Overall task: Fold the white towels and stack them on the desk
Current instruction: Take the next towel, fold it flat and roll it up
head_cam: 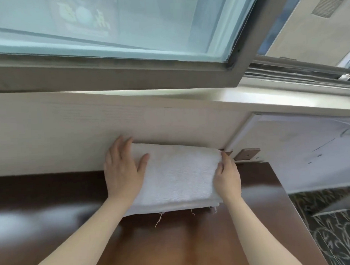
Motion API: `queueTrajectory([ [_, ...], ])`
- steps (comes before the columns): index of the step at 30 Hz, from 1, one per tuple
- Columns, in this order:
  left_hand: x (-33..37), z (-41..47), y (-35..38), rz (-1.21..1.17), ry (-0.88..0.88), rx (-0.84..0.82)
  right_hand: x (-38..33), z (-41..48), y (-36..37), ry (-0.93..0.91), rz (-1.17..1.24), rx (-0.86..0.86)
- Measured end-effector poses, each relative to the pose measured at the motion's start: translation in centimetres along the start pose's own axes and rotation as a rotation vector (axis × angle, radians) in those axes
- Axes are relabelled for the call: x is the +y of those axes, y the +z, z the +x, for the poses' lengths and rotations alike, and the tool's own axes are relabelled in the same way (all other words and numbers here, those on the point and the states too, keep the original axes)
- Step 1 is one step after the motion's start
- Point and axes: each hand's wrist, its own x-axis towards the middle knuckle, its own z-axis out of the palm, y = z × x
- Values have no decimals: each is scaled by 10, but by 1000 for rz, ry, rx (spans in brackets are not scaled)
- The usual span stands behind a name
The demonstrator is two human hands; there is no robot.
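One white towel (177, 176) lies folded in the middle of the frame on the dark brown surface (53, 196), its far edge against the pale wall panel (71, 132) under the window (107, 25). The left hand (122, 170) lies flat on the towel's left end with straight fingers, pressing it down. The right hand (228, 176) curls round the right edge and seems to pinch it. I judge this towel folded and being squared up. Layers show at its near edge, but I cannot tell whether other towels lie beneath, and none waits in view.

There is bare surface at lower left and toward the bottom of the frame. On the right the surface ends close to the right hand, above patterned carpet (336, 231). A metal bracket (248, 152) sits just beside the towel's far right corner.
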Motion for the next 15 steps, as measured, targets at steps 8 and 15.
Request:
queueTrajectory([
  [8,48,-33,49,384,393,-366,-22,-18,28,-495,-345,-216],
  [15,28,-2,42,512,277,-359,-9,23,30,-530,-374,-231],
])
